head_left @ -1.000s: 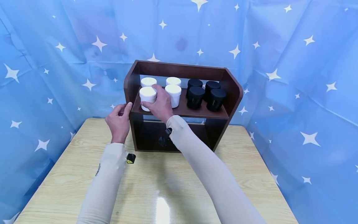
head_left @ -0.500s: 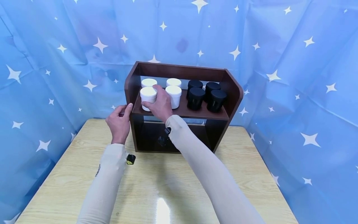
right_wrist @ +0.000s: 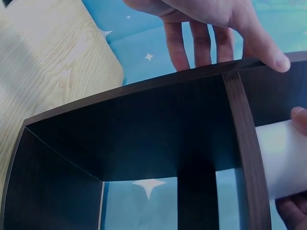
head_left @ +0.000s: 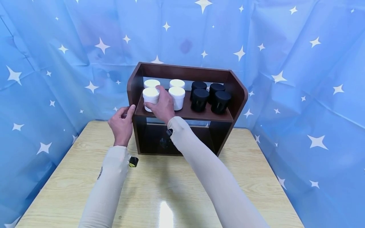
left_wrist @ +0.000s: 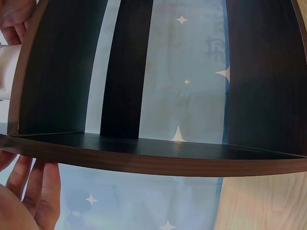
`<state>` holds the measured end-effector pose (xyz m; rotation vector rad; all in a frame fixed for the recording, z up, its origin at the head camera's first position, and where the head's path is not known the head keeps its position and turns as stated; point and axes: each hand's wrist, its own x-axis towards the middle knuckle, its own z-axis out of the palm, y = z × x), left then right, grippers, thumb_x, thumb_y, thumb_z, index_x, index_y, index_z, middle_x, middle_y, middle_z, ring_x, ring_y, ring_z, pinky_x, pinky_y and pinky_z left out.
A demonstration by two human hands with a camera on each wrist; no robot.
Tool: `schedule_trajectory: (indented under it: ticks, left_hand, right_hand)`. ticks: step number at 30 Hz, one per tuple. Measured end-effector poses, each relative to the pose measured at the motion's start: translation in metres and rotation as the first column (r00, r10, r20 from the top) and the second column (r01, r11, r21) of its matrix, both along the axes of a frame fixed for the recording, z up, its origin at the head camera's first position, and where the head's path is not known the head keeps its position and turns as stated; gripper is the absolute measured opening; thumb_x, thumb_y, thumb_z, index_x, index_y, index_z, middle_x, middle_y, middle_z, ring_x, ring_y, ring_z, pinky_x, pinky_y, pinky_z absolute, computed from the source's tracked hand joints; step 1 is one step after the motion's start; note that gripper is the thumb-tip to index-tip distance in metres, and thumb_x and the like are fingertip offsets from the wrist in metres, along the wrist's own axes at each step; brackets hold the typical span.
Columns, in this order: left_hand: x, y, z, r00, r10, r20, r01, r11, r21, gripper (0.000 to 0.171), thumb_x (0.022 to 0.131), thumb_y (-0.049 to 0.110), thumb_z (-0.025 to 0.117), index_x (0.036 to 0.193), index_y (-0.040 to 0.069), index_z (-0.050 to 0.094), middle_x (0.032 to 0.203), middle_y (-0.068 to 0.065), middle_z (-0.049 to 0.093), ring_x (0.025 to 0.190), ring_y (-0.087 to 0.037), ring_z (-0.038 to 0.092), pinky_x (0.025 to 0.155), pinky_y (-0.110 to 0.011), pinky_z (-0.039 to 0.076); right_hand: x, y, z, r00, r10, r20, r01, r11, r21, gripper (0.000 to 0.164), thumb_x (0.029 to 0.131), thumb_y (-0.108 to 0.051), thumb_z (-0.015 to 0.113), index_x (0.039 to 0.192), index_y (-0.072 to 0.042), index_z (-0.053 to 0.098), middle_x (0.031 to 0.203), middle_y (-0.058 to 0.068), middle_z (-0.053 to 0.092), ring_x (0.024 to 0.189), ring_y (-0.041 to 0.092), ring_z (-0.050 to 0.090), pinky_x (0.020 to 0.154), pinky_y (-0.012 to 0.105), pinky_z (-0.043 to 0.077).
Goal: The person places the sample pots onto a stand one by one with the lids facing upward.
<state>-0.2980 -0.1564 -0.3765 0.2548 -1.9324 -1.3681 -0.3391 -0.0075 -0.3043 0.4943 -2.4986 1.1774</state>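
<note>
My right hand (head_left: 163, 106) pinches a white lidded tub (head_left: 151, 99) at the front left of the upper shelf, thumb in front and fingers behind. In the right wrist view, this tub (right_wrist: 283, 158) shows as a white cylinder with fingertips at its sides. The tub stands upright inside the dark brown two-tier rack (head_left: 183, 117). At the rack's left side panel, my left hand (head_left: 122, 122) holds the edge. The right wrist view shows its thumb (right_wrist: 278, 62) over the front edge and fingers (right_wrist: 201, 45) against the outer face.
Further white tubs stand behind the held one and to its right (head_left: 177, 98). Several black tubs (head_left: 199, 99) fill the right half of the upper shelf. The rack stands on a wooden table (head_left: 142, 190), with a blue star curtain (head_left: 182, 31) behind.
My right hand and the white tub have shifted very slightly upward in the head view since half a second ago. The left hand stays at the side panel.
</note>
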Motion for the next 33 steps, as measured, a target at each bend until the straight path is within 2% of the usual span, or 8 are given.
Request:
schedule_trajectory:
  ticks: [5,10,15,20,27,30,33]
  left_hand:
    - [0.0,0.003,0.0,1.0,-0.004,0.004,0.004,1.0,-0.001,0.05,0.091,0.058,0.065,0.112,0.014,0.077,0.105,-0.013,0.077,0.092,-0.023,0.069,0.074,-0.017,0.045]
    - [0.001,0.004,-0.002,1.0,-0.005,0.028,0.005,1.0,-0.01,0.051,0.092,0.059,0.063,0.113,0.014,0.077,0.106,-0.012,0.077,0.094,-0.024,0.068,0.076,-0.021,0.047]
    - [0.001,0.002,0.0,0.999,0.01,0.036,-0.009,0.999,-0.032,0.053,0.092,0.061,0.061,0.111,0.014,0.077,0.107,-0.013,0.077,0.095,-0.026,0.069,0.075,-0.02,0.046]
    - [0.003,-0.002,0.001,0.999,0.031,0.039,-0.03,0.999,-0.025,0.053,0.093,0.06,0.062,0.111,0.013,0.077,0.107,-0.014,0.077,0.096,-0.027,0.069,0.074,-0.019,0.044]
    - [0.004,0.0,0.0,0.996,0.036,0.079,-0.034,0.999,-0.034,0.055,0.094,0.061,0.059,0.116,0.013,0.075,0.111,-0.014,0.076,0.102,-0.029,0.069,0.08,-0.026,0.048]
    - [0.004,0.001,0.002,0.994,0.033,0.1,-0.031,0.999,-0.029,0.057,0.093,0.063,0.058,0.118,0.014,0.075,0.114,-0.013,0.076,0.104,-0.028,0.069,0.083,-0.03,0.05]
    - [0.006,0.001,0.002,0.993,0.017,0.12,-0.011,0.998,-0.055,0.059,0.094,0.063,0.056,0.122,0.014,0.073,0.118,-0.014,0.075,0.106,-0.03,0.068,0.088,-0.038,0.054]
  right_hand:
    - [0.003,0.002,-0.001,1.0,0.008,-0.001,-0.008,1.0,-0.009,0.079,0.084,-0.031,0.082,0.147,-0.011,0.039,0.143,0.008,0.056,0.128,0.023,0.056,0.112,0.042,0.047]
    - [0.015,0.002,-0.006,0.999,0.024,0.035,-0.023,0.999,-0.034,0.096,0.084,-0.033,0.081,0.157,-0.014,0.022,0.152,0.008,0.044,0.137,0.025,0.047,0.118,0.047,0.041]
    - [0.032,0.002,-0.017,0.999,0.023,-0.048,-0.021,0.999,0.029,0.103,0.084,-0.037,0.081,0.159,-0.012,0.016,0.157,0.01,0.036,0.141,0.026,0.041,0.12,0.044,0.038]
    - [0.051,0.005,-0.033,0.989,0.045,-0.138,-0.029,0.992,0.12,0.102,0.085,-0.042,0.079,0.159,-0.01,0.015,0.161,0.013,0.03,0.146,0.027,0.034,0.123,0.043,0.035]
    - [0.078,0.027,-0.062,0.966,0.113,-0.233,-0.077,0.985,0.157,0.1,0.084,-0.041,0.08,0.158,-0.006,0.021,0.164,0.014,0.028,0.152,0.029,0.028,0.124,0.046,0.031]
    - [0.088,0.037,-0.074,0.962,0.136,-0.239,-0.097,0.981,0.168,0.1,0.084,-0.041,0.081,0.157,-0.006,0.023,0.164,0.014,0.028,0.152,0.029,0.029,0.124,0.048,0.031]
    - [0.097,0.048,-0.085,0.969,0.132,-0.209,-0.098,0.982,0.164,0.101,0.083,-0.042,0.081,0.158,-0.01,0.022,0.165,0.011,0.028,0.152,0.029,0.029,0.123,0.049,0.033]
